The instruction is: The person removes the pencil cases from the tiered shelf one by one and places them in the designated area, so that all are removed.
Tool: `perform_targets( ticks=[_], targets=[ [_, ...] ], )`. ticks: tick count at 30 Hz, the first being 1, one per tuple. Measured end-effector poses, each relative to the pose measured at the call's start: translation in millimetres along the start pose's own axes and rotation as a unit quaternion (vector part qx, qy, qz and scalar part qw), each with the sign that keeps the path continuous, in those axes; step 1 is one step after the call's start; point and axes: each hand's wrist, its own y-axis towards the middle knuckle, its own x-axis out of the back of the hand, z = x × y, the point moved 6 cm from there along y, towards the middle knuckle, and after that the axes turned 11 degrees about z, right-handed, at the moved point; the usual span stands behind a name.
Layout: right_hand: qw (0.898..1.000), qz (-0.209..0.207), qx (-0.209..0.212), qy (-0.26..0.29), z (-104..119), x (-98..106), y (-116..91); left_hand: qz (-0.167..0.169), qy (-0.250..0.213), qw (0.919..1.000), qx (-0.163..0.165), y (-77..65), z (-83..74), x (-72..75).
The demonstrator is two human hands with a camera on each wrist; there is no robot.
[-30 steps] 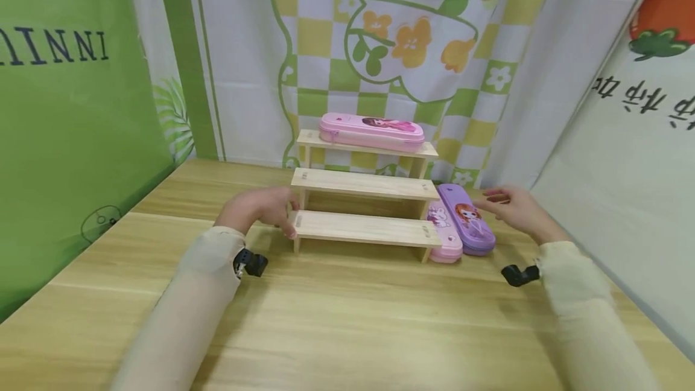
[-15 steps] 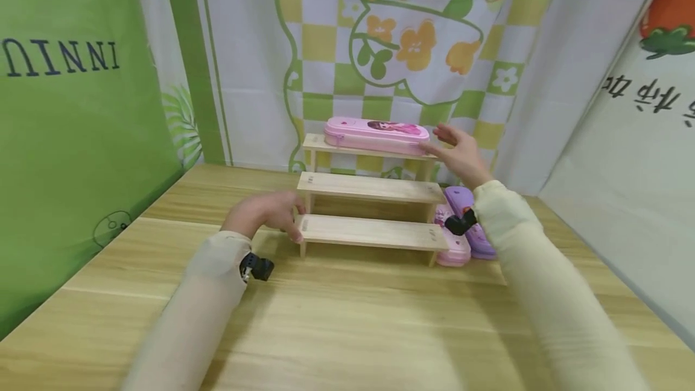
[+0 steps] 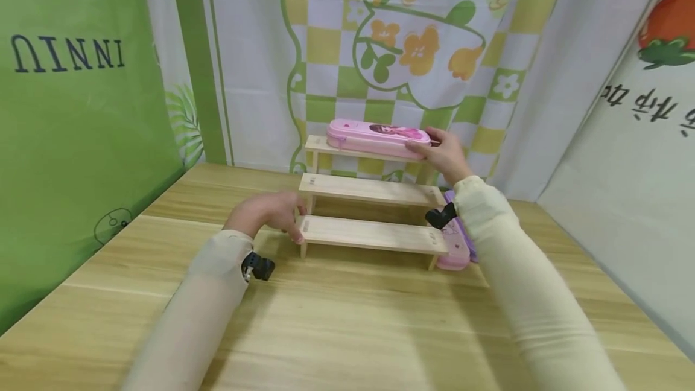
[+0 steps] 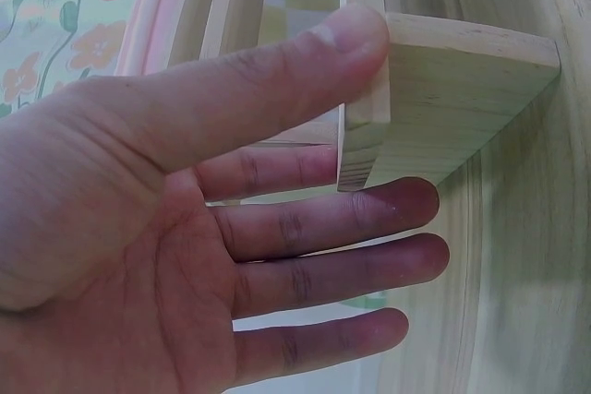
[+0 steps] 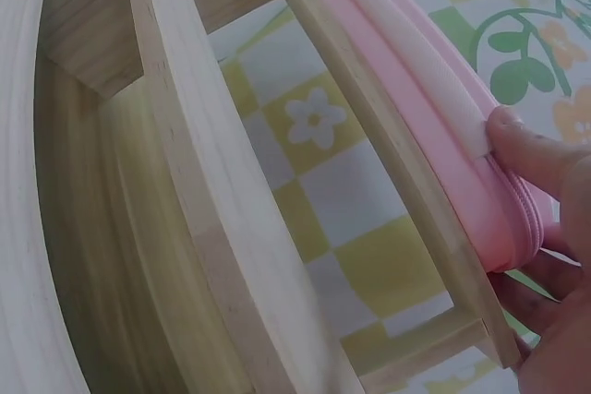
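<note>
A three-tier wooden display rack (image 3: 374, 231) stands on the table. Across its top step lies a pink zippered pencil case (image 3: 374, 137) with a doll picture on the lid. My right hand (image 3: 447, 152) grips the case's right end, thumb on the front side and fingers behind; the right wrist view shows the thumb by the zipper of the pencil case (image 5: 434, 126). At the bottom step's left end, my left hand (image 3: 274, 213) holds the board. In the left wrist view its thumb lies over the board's edge (image 4: 365, 126), the index finger passes behind, and the other fingers stretch out.
On the table against the rack's right side lie a light pink pencil case (image 3: 453, 252) and a purple pencil case (image 3: 471, 240), both partly covered by the right forearm. A patterned curtain (image 3: 374, 77) hangs behind, with a green sheet (image 3: 81, 119) at left.
My right hand has moved from beside the purple case up and left to the top step, and its fingers have closed on the pink case. My left hand stays at the bottom step.
</note>
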Motion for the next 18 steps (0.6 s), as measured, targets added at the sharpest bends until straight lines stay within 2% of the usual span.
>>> perform_targets(
  ticks=[4,12,18],
  targets=[
    [1.000,-0.015,0.002,0.012,-2.3,1.1,-5.4,0.001,-0.003,1.0000,-0.001,-0.8,-0.3,-1.3],
    [0.999,-0.037,-0.005,-0.001,-4.8,7.7,-18.9,0.002,-0.007,1.0000,-0.003,-0.4,-1.1,-2.0],
    [0.997,-0.063,0.030,-0.036,-8.6,20.3,-44.8,-0.001,0.002,1.0000,-0.007,-1.5,-0.1,-1.3]
  ],
)
